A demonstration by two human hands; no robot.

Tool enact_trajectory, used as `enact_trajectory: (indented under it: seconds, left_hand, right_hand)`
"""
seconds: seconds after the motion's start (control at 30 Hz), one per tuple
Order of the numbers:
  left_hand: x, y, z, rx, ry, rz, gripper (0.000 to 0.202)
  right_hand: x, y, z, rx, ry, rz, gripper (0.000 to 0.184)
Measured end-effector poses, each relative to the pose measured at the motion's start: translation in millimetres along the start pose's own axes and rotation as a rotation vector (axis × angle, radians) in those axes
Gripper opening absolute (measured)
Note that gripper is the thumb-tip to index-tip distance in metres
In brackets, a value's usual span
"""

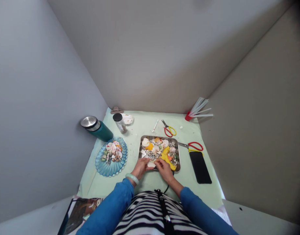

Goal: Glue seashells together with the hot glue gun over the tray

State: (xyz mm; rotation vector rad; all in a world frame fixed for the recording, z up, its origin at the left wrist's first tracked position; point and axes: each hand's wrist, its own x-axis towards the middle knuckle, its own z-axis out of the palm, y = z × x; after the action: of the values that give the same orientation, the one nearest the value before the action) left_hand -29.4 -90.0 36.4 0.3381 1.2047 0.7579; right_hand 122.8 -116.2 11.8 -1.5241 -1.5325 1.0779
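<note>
Over the front edge of a metal tray point(140, 149), my left hand point(140, 167) grips a pale seashell point(151, 164) between thumb and fingers. Close against it, my right hand point(164, 168) has its fingertips pinched together at the shell's upper edge; whatever is in that pinch is too small to make out. Many shells of white, orange and grey fill the tray. A yellow glue gun point(165, 154) lies on top of them, just beyond my right hand, and a dark cord runs from the tray's front edge.
Left of the tray stands a blue glass plate point(110, 171) of shells, beside a teal bottle point(102, 130). Behind are a black-lidded jar point(120, 124) and small scissors point(169, 130). Larger scissors point(192, 147), a black phone point(200, 167) and a red cup point(188, 116) of glue sticks sit right. Walls enclose the table.
</note>
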Motion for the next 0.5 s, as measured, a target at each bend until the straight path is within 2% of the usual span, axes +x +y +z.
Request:
enact_trajectory:
  seconds: [0.5]
  left_hand:
    - [2.5, -2.4, -0.5, 0.016, -0.007, 0.009, 0.016]
  right_hand:
    - [-0.8, 0.5, 3.2, -0.021, 0.039, -0.006, 0.024]
